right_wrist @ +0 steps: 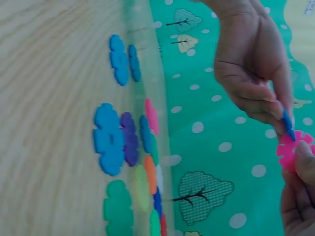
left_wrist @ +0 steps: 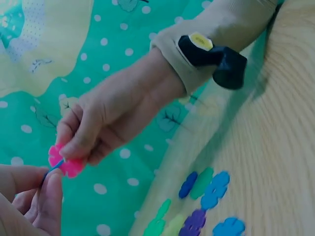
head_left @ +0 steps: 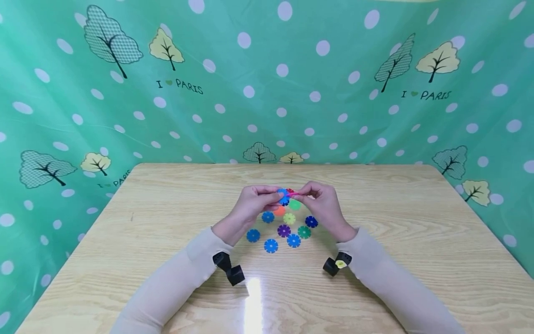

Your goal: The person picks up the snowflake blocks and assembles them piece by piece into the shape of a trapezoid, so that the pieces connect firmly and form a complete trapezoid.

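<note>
Both hands are raised over the middle of the table, close together. My left hand (head_left: 250, 202) pinches a blue notched plastic disc (head_left: 283, 197) between thumb and fingers. Opposite it, my right hand (head_left: 324, 204) pinches a pink notched disc (left_wrist: 72, 166). The blue disc (right_wrist: 287, 123) stands crosswise to the pink one, and their edges meet. How deep one sits in the other's slot, I cannot tell. Beneath the hands lie several loose discs, among them a purple disc (head_left: 284, 230), a yellow-green disc (head_left: 289, 218) and a dark blue disc (head_left: 311, 221).
Nearer me on the wooden table (head_left: 167, 208) lie blue discs (head_left: 270, 246) and a green disc (head_left: 304, 232). An orange disc (head_left: 279, 211) and a light green disc (head_left: 294, 204) are farther back. A green dotted cloth (head_left: 267, 93) hangs behind the table.
</note>
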Tool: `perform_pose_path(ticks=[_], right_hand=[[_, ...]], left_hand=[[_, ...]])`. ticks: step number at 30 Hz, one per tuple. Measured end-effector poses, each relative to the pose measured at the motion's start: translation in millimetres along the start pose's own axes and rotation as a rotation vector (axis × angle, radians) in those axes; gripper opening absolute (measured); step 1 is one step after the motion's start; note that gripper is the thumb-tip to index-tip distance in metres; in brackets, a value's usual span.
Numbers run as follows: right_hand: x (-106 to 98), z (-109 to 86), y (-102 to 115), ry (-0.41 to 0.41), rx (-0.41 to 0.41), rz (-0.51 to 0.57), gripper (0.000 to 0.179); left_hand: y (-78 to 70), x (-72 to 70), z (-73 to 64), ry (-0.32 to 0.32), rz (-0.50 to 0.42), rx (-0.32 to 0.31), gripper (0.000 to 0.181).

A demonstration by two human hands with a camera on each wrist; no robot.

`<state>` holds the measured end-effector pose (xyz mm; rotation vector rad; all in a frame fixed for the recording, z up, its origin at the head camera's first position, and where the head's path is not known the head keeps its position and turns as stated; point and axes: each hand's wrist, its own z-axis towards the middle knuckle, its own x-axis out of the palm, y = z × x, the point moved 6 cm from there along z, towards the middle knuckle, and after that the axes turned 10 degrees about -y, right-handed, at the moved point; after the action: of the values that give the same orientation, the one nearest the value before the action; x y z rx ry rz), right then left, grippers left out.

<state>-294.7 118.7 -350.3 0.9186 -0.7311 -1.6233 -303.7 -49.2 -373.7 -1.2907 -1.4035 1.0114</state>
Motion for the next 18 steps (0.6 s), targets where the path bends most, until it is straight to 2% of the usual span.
perform_pose_path(ticks=[1,4,8,15,18], right_hand=[[-1,1.1,-1,0.007,-0.007,-0.004,0.005],[-3,2.9,15,0.033,-0.008,-0.038,0.006],[-7,3.1,31,0.028,0.069,-0.045,0.008],[-6,5.4,-4,0.053,0.131,0.006,0.015],[-6,5.9,-8,0.063,0.179,0.006,0.022]], left_hand=[[-0.4,-0.3,0.5,0.011,0.011,0.003,0.025],[-2.2,-1.1,2.3,0.047,0.046,0.004,0.027],[-5.3,-3.2,2.1,0.064,0.066,-0.004,0.027],[-5.8,-5.6,1.2,0.041,0.027,-0.013,0.027],[-6.8,-5.7,1.9,0.025,0.006,0.007,0.025]])
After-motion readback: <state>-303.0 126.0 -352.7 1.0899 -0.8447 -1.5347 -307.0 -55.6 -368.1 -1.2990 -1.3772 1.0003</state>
